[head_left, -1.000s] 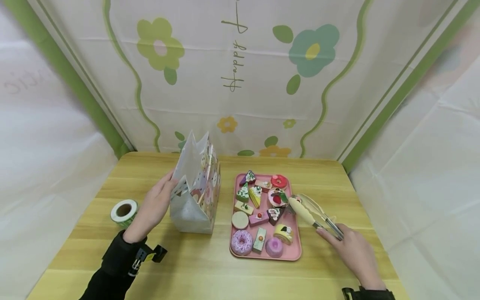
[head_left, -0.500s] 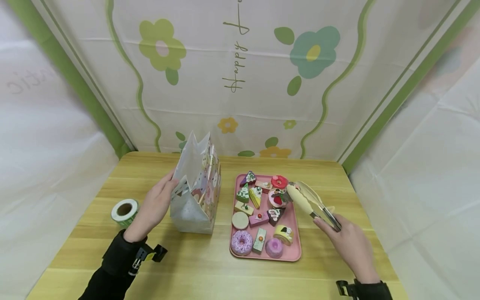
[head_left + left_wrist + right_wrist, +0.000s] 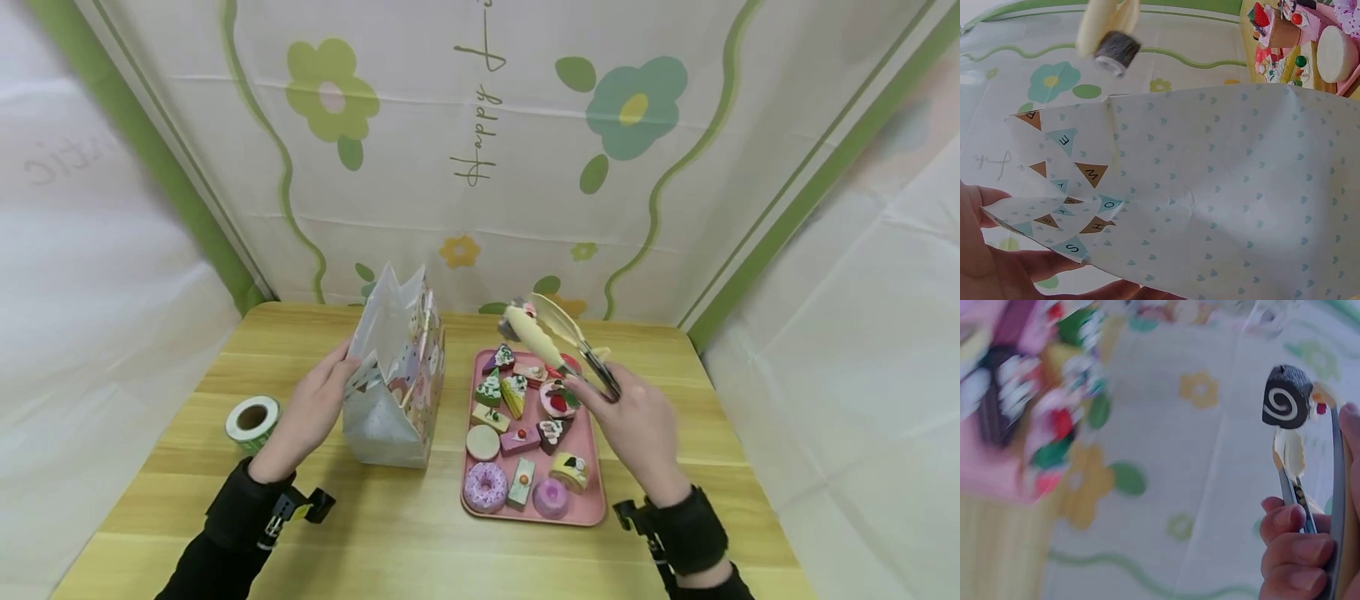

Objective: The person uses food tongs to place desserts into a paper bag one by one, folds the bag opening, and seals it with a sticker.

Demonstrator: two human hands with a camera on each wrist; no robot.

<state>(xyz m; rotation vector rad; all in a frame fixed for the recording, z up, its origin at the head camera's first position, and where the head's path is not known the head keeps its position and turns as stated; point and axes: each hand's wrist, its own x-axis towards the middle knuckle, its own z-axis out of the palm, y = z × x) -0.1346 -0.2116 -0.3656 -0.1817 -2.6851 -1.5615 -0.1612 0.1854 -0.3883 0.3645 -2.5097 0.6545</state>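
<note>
My left hand (image 3: 313, 407) grips the left edge of a paper bag (image 3: 386, 425), thumb on one side and fingers on the other. The bag stands upright with its mouth open; its side has small hearts and lettered pennants in the left wrist view. With my right hand (image 3: 636, 421) I hold cream-tipped metal tongs (image 3: 534, 337) raised above the far end of a pink tray (image 3: 589, 500). Between the tong tips is a dark cake roll (image 3: 1288, 397) with a white spiral. Several toy cakes and donuts, including a purple sprinkled donut (image 3: 486, 487), lie on the tray.
A roll of stickers (image 3: 252, 421) lies on the wooden table (image 3: 360, 542), left of my left hand. A flower-printed curtain (image 3: 480, 208) hangs behind the table, and white cloth (image 3: 862, 333) encloses the sides.
My right hand has lifted the tongs with the cake roll off the tray's right side and carried it up and to the left. My left hand stays on the bag.
</note>
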